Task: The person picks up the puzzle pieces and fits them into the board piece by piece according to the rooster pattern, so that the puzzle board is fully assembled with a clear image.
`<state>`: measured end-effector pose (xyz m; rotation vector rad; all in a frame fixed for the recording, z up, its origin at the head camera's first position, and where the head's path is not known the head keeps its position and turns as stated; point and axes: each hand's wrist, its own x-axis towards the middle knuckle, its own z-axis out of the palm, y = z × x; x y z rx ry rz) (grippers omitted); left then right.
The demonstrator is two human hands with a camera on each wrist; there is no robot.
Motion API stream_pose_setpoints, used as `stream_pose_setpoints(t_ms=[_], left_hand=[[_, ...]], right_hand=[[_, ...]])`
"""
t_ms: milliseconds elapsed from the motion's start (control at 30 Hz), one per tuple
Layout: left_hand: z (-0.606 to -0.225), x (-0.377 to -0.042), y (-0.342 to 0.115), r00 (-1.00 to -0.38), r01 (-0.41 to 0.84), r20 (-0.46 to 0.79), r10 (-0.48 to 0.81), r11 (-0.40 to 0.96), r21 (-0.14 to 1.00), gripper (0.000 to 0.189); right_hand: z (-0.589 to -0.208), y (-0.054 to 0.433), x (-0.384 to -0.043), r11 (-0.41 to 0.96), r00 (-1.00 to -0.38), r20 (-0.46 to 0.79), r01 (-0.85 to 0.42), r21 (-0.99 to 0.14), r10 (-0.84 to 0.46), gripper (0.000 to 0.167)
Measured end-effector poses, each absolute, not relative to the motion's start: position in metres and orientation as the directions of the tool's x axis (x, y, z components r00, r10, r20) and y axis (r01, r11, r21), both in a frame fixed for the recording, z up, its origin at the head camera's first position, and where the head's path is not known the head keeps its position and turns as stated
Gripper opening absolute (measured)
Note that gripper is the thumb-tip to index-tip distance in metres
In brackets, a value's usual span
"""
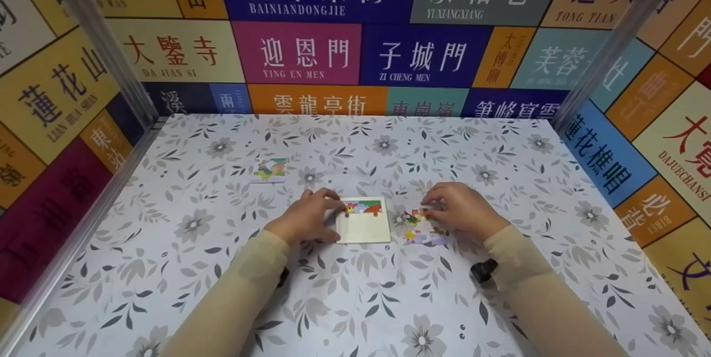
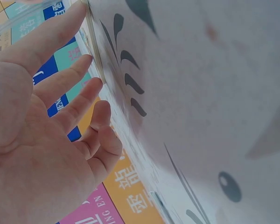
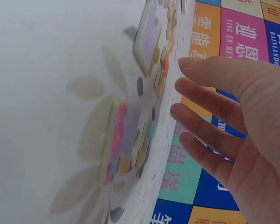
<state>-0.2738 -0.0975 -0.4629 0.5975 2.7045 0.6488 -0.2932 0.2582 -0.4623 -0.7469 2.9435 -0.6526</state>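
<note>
A white puzzle tray (image 1: pixel 364 228) lies flat in the middle of the table, with a strip of colourful puzzle pieces (image 1: pixel 363 207) along its far edge. My left hand (image 1: pixel 308 217) rests at the tray's left side. In the left wrist view, fingertips touch the thin tray edge (image 2: pixel 95 46), and the fingers are spread. Right of the tray lies a cluster of loose puzzle pieces (image 1: pixel 425 233). My right hand (image 1: pixel 464 210) hovers over their far right side. Loose pieces (image 3: pixel 119 144) also show in the right wrist view, where the fingers are apart and nothing is seen between them.
A small picture puzzle (image 1: pixel 270 170) lies farther back on the left. The flower-patterned tabletop (image 1: pixel 355 296) is bounded by walls of coloured Chinese-lettered signs (image 1: pixel 300 51). Clear corner posts (image 1: pixel 119 51) stand at the table's back corners.
</note>
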Motion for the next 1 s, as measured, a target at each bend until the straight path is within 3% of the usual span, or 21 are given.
stream_pose_setpoints(t_ms=[400,1000], left_hand=[[-0.462,-0.272,-0.099,-0.862,0.371,-0.137,0.487,0.793,0.483,0.056],[-0.461,-0.273,-0.097,-0.868,0.319,-0.197,0.457,0.815,0.483,0.058]], right_hand=[[-0.459,0.281,-0.292,0.813,-0.891,0.04,-0.431,-0.39,-0.453,0.018],[-0.461,0.302,-0.291,0.827,-0.899,0.023,-0.412,-0.383,-0.437,0.02]])
